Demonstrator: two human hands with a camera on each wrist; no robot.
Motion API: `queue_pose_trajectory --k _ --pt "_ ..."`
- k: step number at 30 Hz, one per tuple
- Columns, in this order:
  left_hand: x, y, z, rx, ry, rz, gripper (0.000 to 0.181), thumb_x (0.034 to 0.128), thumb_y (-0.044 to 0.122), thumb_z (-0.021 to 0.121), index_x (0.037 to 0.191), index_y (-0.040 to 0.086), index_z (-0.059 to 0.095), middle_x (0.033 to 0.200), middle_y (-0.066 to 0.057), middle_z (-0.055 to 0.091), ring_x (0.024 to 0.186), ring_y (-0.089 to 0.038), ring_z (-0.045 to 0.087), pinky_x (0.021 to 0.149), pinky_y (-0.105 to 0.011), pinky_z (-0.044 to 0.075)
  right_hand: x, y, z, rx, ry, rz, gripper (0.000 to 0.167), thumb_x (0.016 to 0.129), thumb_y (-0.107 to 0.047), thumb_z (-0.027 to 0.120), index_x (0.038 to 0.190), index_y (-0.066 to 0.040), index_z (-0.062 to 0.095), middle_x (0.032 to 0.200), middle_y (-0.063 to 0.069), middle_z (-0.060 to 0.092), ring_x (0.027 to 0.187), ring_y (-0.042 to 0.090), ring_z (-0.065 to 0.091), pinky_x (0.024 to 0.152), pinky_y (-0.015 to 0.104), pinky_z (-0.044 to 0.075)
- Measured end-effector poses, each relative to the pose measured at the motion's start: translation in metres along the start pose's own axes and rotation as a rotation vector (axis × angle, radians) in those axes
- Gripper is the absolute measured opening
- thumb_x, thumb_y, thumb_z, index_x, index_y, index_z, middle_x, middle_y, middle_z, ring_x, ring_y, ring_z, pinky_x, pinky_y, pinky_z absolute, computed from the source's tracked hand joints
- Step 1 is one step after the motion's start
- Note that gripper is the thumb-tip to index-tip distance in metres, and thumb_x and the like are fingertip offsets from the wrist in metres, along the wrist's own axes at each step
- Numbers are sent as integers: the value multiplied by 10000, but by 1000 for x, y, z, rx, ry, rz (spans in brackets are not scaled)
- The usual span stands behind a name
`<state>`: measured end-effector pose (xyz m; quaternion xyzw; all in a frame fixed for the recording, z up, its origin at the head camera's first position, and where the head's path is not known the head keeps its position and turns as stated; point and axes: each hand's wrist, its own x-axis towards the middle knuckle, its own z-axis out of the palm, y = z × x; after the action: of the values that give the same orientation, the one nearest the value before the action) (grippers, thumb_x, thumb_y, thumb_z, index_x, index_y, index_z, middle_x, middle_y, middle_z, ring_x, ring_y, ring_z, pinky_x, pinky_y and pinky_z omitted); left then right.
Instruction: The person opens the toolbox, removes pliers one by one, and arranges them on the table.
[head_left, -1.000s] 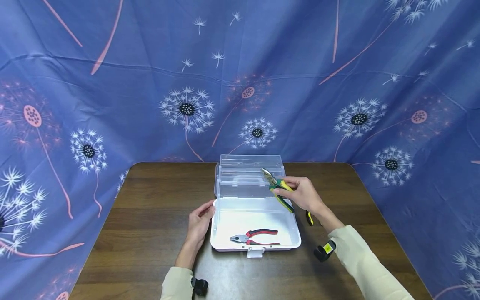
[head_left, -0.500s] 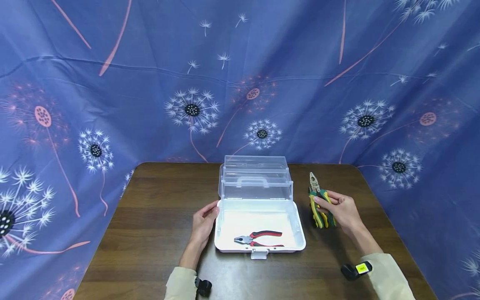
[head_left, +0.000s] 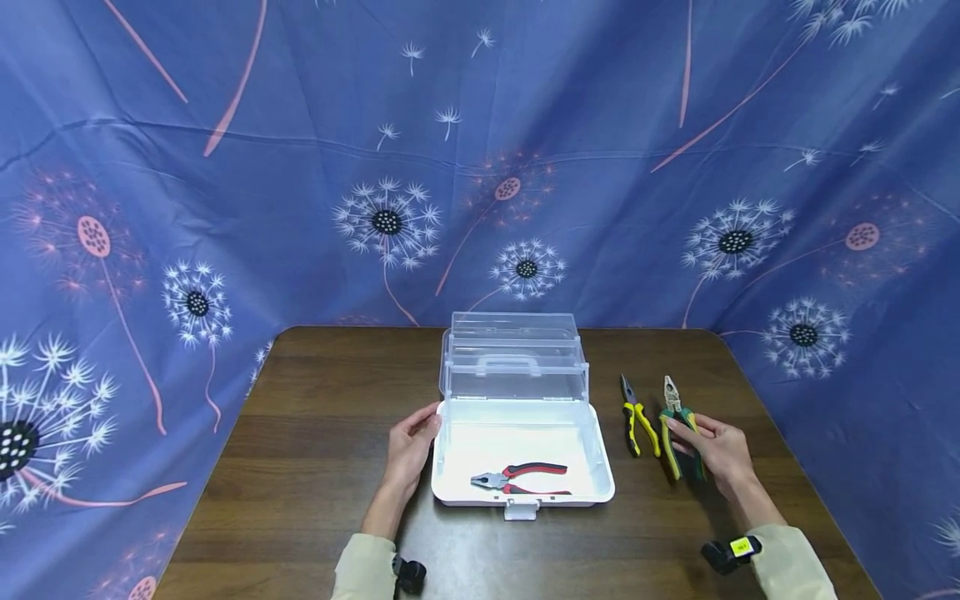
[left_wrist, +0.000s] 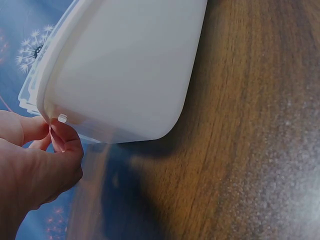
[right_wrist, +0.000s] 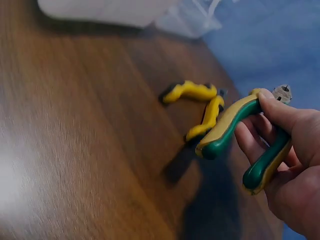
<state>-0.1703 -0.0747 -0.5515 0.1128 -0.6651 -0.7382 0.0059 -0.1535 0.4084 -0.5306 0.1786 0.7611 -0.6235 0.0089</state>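
My right hand (head_left: 716, 454) grips the combination pliers (right_wrist: 240, 117) with green and yellow handles, right of the box; their jaws point away from me. In the right wrist view they appear held over the table, with a shadow below. To their left lie long-nose pliers (head_left: 648, 432) with yellow and black handles, legs spread. At the white toolbox (head_left: 517, 429), my left hand (head_left: 405, 454) pinches the rim near its back left corner, as the left wrist view (left_wrist: 50, 125) shows too. Inside the box, near its front wall, rest combination pliers (head_left: 534, 468) with red and black handles.
The clear lid (head_left: 517, 383) of the toolbox stands folded back behind it. A white latch (head_left: 521, 509) hangs at the box's front. The brown wooden table (head_left: 322, 417) ends at a blue cloth with dandelions (head_left: 450, 250) at the back and sides.
My right hand has carried the green and yellow pliers from above the box to the right and toward me, past the yellow long-nose pliers, now uncovered. My left hand stays at the rim.
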Motion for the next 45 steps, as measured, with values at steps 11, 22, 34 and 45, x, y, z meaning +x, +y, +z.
queue_pose_trajectory --k 11,22,34,45 --pt "0 0 -1 34 0 12 314 1008 55 637 1299 -59 665 1182 -165 695 1023 -144 600 836 -182 492 21 16 -6 -153 39 80 874 953 -249 762 1508 203 259 1479 398 381 761 35 726 731 294 608" --pt "-4 8 1 53 10 4 310 1007 30 626 1297 -73 661 1198 -202 688 1037 -163 603 842 -174 492 48 11 -2 -362 29 0 713 952 -217 745 1393 243 426 1283 393 573 730 130 742 674 316 612" --pt "2 -3 -1 38 16 25 298 997 37 644 1279 -50 683 1152 -156 711 1002 -117 613 842 -177 499 45 4 -7 -759 72 -73 772 971 -498 669 1346 164 536 1321 399 549 1178 567 505 935 641 457" --pt "1 -2 0 42 19 13 304 1002 43 643 1291 -43 678 1212 -180 702 1033 -141 614 848 -173 495 31 -7 -6 -806 20 -223 578 1018 -328 639 1303 164 540 1237 388 594 1118 539 577 891 639 486"
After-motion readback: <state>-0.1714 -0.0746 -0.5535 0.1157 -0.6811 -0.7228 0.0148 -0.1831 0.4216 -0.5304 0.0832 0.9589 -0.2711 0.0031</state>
